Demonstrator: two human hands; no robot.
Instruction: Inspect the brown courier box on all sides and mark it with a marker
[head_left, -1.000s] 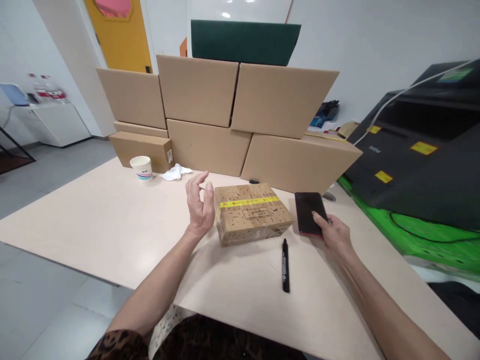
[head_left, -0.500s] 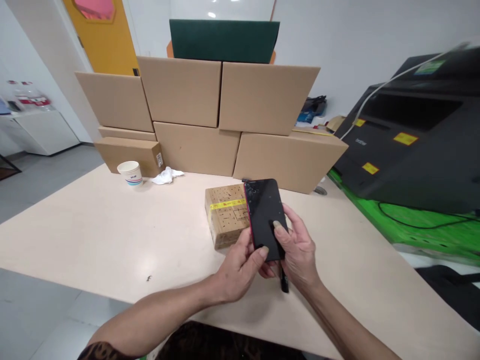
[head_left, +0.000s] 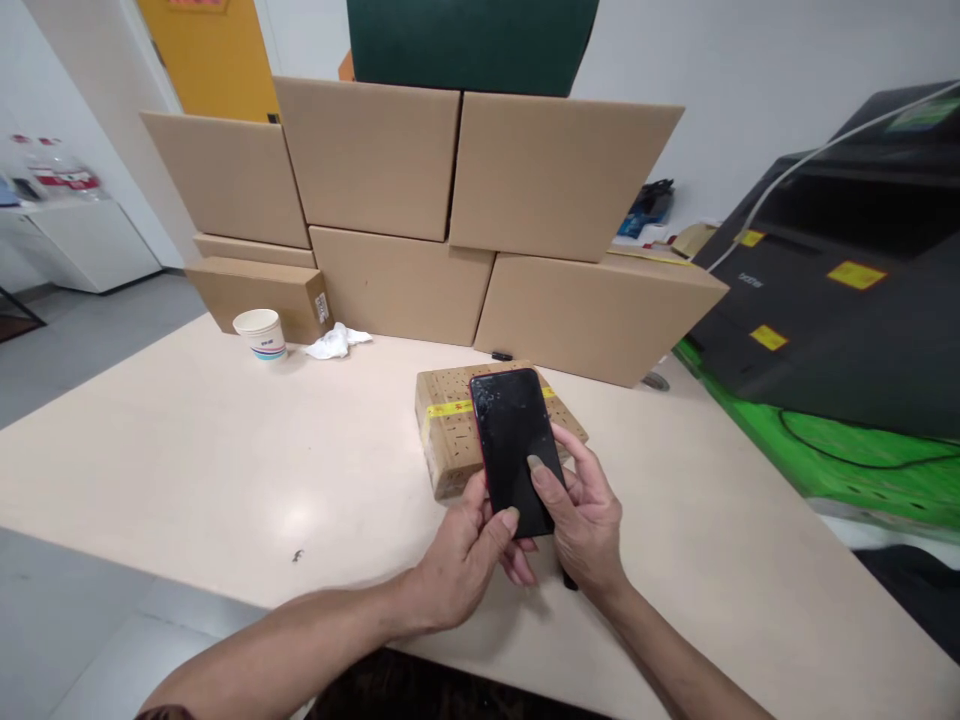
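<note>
A black phone (head_left: 514, 430) with a red edge and a dark screen is held upright between both hands, tilted toward me. My left hand (head_left: 466, 550) grips its lower left side, thumb on the bottom of the screen. Around its lower right side is my right hand (head_left: 589, 515), with the thumb lying on the screen. Behind the phone a small cardboard box (head_left: 457, 450) with yellow tape rests on the table and is partly hidden. A small black object (head_left: 570, 581) shows just under my right hand, mostly covered.
Stacked cardboard boxes (head_left: 405, 285) line the back of the table (head_left: 225, 470), with a dark green box (head_left: 472, 45) on top. At the back left are a paper cup (head_left: 261, 335) and a crumpled tissue (head_left: 337, 341). A large black printer (head_left: 840, 300) stands at the right.
Both hands and the phone have shifted slightly left, now in front of the middle of the taped box. The view has tilted down a little.
</note>
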